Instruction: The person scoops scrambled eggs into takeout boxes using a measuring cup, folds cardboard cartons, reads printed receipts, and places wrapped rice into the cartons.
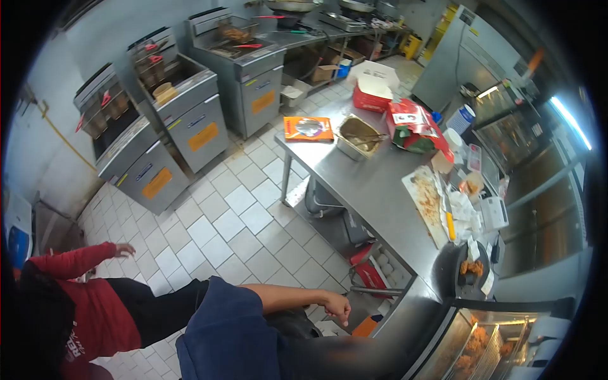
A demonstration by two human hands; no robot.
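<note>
My left hand (pixel 337 307) is out in front of a navy sleeve (pixel 225 316), its fingers curled in with nothing visible in them. It hangs beside the near edge of the steel table (pixel 380 202), apart from the tabletop. Below the hand, an orange item (pixel 367 326) shows near the table's underside. My right hand cannot be made out; a smeared patch covers the bottom centre. Near the left hand, a red box (pixel 373 272) and several round white items (pixel 387 263) sit on the lower shelf.
A person in a red shirt (pixel 95 316) stands at left, one hand (pixel 125 250) outstretched. Several fryers (pixel 202 120) line the wall. The table bears a metal pan (pixel 360 136), a cutting board (pixel 427 202) and a yellow-handled knife (pixel 450 225). Fried food fills a glass display (pixel 487 335).
</note>
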